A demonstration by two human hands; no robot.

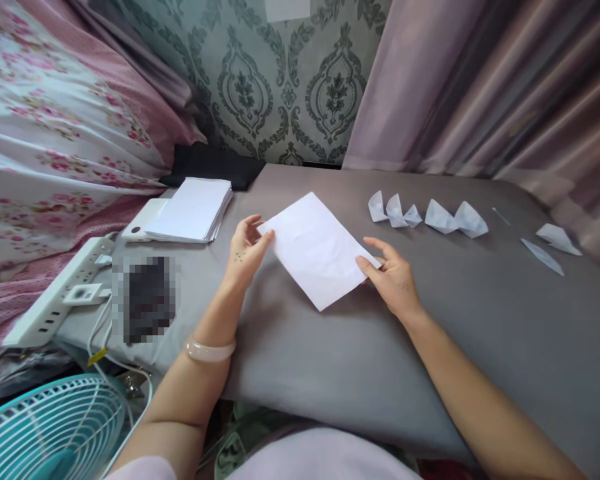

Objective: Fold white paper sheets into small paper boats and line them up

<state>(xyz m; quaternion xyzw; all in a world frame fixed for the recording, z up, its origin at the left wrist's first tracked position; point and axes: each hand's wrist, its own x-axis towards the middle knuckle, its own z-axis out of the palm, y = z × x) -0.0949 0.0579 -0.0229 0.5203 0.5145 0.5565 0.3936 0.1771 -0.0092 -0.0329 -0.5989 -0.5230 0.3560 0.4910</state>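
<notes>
A white sheet of paper (320,250) is held above the grey table cover (300,353), turned so that one corner points toward me. My left hand (249,250) pinches its left corner between thumb and fingers. At the opposite corner, my right hand (390,277) grips the paper with the thumb on top, the index finger stretched out beyond the edge. Faint creases show on the sheet's surface. Behind my right hand stand several folded paper pieces, among them a pointed one (440,217) and another beside it (471,220).
A stack of white paper (193,210) lies at the back left on a white object. Nearer are a power strip (55,297) with plugs and cables, a blurred dark item (151,300) and a teal fan (55,427). Folded papers (559,239) and a thin stick (501,216) lie right.
</notes>
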